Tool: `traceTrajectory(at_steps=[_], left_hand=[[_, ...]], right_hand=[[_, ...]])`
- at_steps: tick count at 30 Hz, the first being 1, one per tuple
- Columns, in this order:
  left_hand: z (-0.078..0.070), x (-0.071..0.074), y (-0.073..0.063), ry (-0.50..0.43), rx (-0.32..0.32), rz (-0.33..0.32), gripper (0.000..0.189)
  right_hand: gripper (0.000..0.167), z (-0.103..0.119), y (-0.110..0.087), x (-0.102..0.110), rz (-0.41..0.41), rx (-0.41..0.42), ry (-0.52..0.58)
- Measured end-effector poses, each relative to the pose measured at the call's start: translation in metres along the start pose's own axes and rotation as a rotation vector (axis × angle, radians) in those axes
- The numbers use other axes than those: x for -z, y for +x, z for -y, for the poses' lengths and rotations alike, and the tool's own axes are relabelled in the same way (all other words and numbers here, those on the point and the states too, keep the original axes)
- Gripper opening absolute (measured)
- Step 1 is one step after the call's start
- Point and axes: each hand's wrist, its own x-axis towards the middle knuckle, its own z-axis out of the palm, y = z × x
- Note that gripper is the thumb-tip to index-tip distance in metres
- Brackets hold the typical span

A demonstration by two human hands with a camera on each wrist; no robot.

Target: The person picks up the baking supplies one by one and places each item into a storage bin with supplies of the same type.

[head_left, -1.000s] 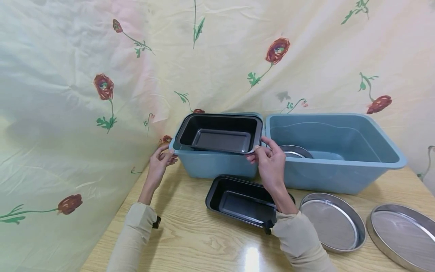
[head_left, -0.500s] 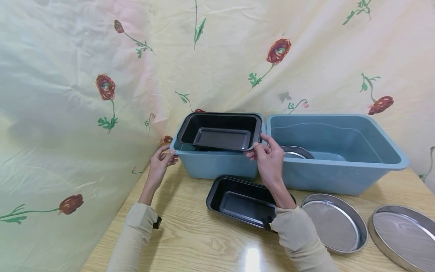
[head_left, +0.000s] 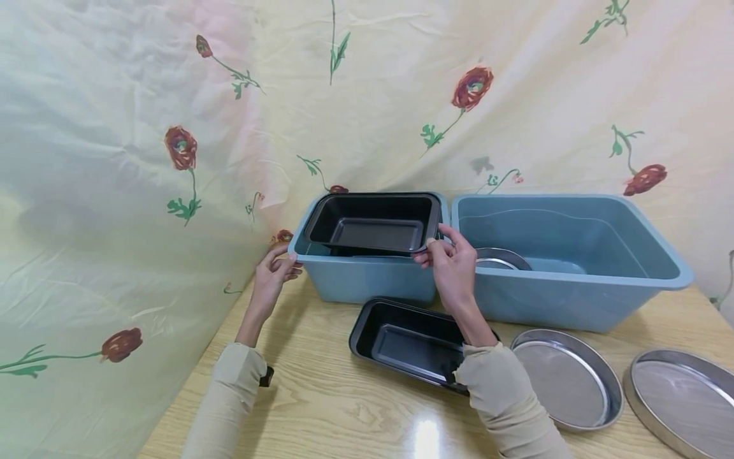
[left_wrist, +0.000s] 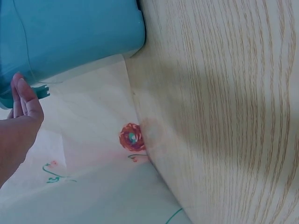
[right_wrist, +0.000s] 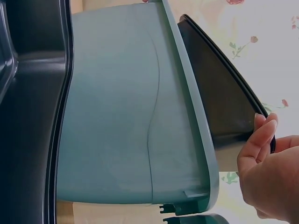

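In the head view, a black loaf pan [head_left: 375, 234] sits tilted at the mouth of the left blue plastic bin [head_left: 367, 280], its inside facing me. My right hand [head_left: 453, 264] pinches the pan's right front corner between thumb and fingers. In the right wrist view that hand [right_wrist: 264, 172] holds the rim of the loaf pan [right_wrist: 219, 84], which rises past the bin's edge. My left hand [head_left: 269, 277] grips the left front corner of the same bin, fingertips on its rim. The left wrist view shows this hand [left_wrist: 23, 107] at the bin's lip.
Another black loaf pan [head_left: 413, 338] lies on the wooden table [head_left: 321, 408] under my right forearm. A second blue bin [head_left: 573, 296] stands at right with a round metal pan [head_left: 504, 257] inside. Two more round pans, one nearer [head_left: 564, 382] and one farther right [head_left: 688, 395], lie on the table.
The loaf pan in my right hand has shifted slightly back and its left end rightward over the bin, baring more of the bin's front rim. My left hand has stayed in place.
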Motion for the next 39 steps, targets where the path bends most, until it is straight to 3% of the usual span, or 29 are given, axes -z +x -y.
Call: traceTrajectory(at_steps=[34,39], left_hand=[[-0.001,-0.001,0.000,0.009,0.005,0.002,0.041],[0.001,0.000,0.000,0.002,-0.030,0.010,0.040]], right_hand=[[0.044,-0.010,0.011,-0.002,0.010,-0.070,-0.037],[0.046,-0.008,0.014,-0.002,0.083,-0.114,-0.065]])
